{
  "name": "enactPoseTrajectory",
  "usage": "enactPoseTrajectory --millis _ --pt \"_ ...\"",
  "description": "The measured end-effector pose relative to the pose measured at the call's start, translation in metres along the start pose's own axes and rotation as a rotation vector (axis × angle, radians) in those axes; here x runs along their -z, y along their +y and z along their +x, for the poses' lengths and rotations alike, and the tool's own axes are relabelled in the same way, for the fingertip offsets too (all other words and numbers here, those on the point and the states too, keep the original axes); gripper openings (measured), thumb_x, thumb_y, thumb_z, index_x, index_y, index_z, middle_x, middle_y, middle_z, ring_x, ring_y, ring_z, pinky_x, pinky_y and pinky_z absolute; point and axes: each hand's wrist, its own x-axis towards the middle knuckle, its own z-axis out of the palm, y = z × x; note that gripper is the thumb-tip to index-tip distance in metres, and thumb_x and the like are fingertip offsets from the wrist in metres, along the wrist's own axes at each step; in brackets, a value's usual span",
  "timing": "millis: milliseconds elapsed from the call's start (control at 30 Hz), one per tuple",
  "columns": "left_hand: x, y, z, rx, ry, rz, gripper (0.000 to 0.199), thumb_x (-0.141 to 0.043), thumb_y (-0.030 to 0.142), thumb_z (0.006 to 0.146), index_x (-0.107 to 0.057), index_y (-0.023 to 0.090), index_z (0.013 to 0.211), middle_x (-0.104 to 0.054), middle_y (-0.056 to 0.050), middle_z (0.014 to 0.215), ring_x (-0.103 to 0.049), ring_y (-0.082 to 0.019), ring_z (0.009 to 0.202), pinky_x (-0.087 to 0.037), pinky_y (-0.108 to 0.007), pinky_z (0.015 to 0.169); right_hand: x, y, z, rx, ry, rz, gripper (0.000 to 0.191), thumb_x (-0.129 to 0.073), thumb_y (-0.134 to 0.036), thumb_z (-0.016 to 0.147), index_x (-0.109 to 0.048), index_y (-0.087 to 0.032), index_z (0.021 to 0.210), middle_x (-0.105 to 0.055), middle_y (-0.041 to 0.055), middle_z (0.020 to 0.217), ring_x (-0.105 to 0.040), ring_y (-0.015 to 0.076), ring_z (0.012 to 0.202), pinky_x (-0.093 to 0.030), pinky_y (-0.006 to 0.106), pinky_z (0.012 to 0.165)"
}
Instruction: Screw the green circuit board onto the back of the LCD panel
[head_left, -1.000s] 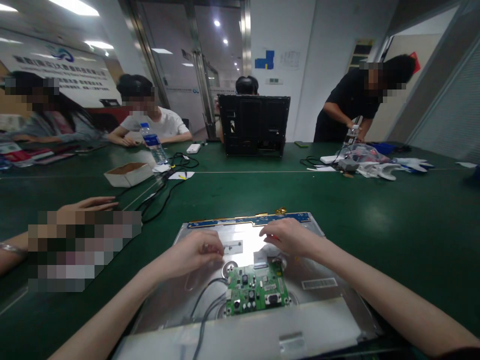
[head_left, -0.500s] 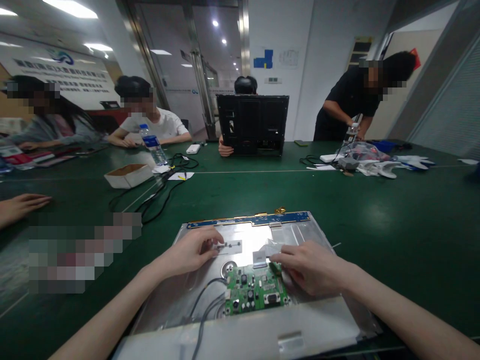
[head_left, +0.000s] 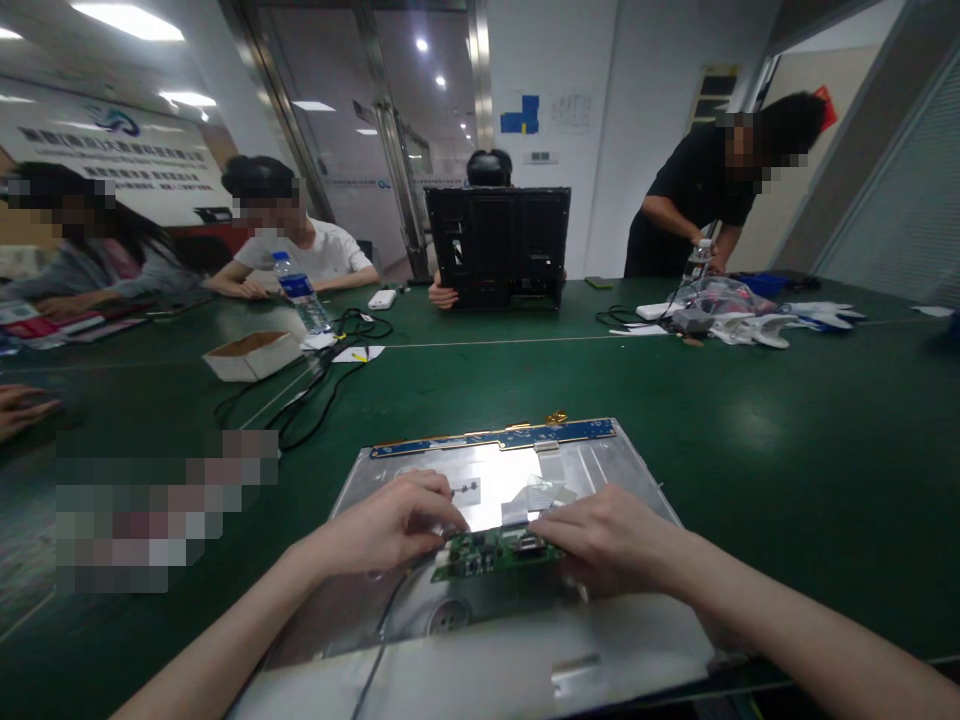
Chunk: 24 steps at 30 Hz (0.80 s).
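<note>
A green circuit board (head_left: 487,555) is tilted above the metal back of a display panel (head_left: 592,470). My left hand (head_left: 409,515) pinches its left end, where a dark cable (head_left: 386,612) runs down toward the front. My right hand (head_left: 619,540) is closed on the board's right side, with some fingertips hidden beneath it. A flat ribbon cable (head_left: 516,512) and clear film lie just behind the board, by my right fingers. Along the panel's far edge runs a narrow blue circuit strip (head_left: 450,443). White sheeting (head_left: 465,665) covers the near part of the panel.
On the green table (head_left: 750,480) stand an open box (head_left: 251,357), a water bottle (head_left: 300,292) and tangled black cables (head_left: 330,380). Across from me a person holds up a black monitor housing (head_left: 499,245). Gloves (head_left: 750,328) and bags lie at right. Another person's hand (head_left: 26,408) rests at left.
The board, flat on the panel before, is now tipped up and foreshortened. My left hand has moved from the small label to the board's left end. The person's hand at left has drawn back.
</note>
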Motion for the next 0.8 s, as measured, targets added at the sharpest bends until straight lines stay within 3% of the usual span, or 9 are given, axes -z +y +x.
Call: enactPoseTrajectory --millis 133,233,400,600,800 --pt "-0.002 -0.006 0.002 -0.015 0.015 -0.037 0.016 -0.056 0.022 0.087 -0.072 0.02 0.089 -0.062 -0.004 0.085 -0.057 -0.019 0.082 -0.041 -0.029 0.075 0.0 0.003 0.01 -0.206 0.084 0.149 0.016 -0.05 -0.016 0.087 -0.065 -0.017 0.083 -0.07 0.002 0.075 -0.058 0.0116 0.062 -0.031 0.025 0.055" --pt "-0.003 -0.013 0.001 -0.058 0.012 -0.103 0.026 -0.053 0.033 0.092 -0.07 0.017 0.08 -0.061 -0.005 0.083 -0.056 -0.018 0.079 -0.042 -0.028 0.073 0.0 0.004 0.015 -0.303 0.13 0.207 0.018 -0.05 -0.019 0.09 -0.067 -0.017 0.084 -0.07 0.0023 0.073 -0.056 0.0105 0.058 -0.03 0.024 0.055" --pt "-0.004 -0.016 -0.001 -0.096 0.044 -0.175 0.043 -0.045 0.047 0.095 -0.07 0.016 0.079 -0.06 -0.006 0.08 -0.054 -0.018 0.077 -0.042 -0.027 0.07 0.0 0.005 0.018 -0.342 0.157 0.189 0.019 -0.05 -0.022 0.091 -0.068 -0.016 0.091 -0.071 0.0045 0.077 -0.057 0.0124 0.06 -0.031 0.025 0.057" --pt "0.0 -0.011 0.001 -0.064 0.006 -0.14 0.037 -0.049 0.041 0.095 -0.069 0.017 0.077 -0.061 -0.005 0.08 -0.055 -0.018 0.077 -0.041 -0.027 0.071 0.002 0.008 0.015 -0.249 0.177 0.18 0.019 -0.051 -0.02 0.09 -0.068 -0.018 0.095 -0.073 0.0039 0.082 -0.06 0.0126 0.063 -0.033 0.025 0.057" --pt "0.001 -0.011 0.002 -0.047 0.0 -0.103 0.022 -0.054 0.03 0.091 -0.072 0.018 0.09 -0.064 -0.005 0.083 -0.057 -0.019 0.081 -0.041 -0.028 0.074 0.009 0.013 0.004 -0.037 0.02 0.089 0.032 -0.05 -0.018 0.089 -0.065 -0.028 0.115 -0.072 0.0031 0.107 -0.063 0.013 0.072 -0.034 0.025 0.057"
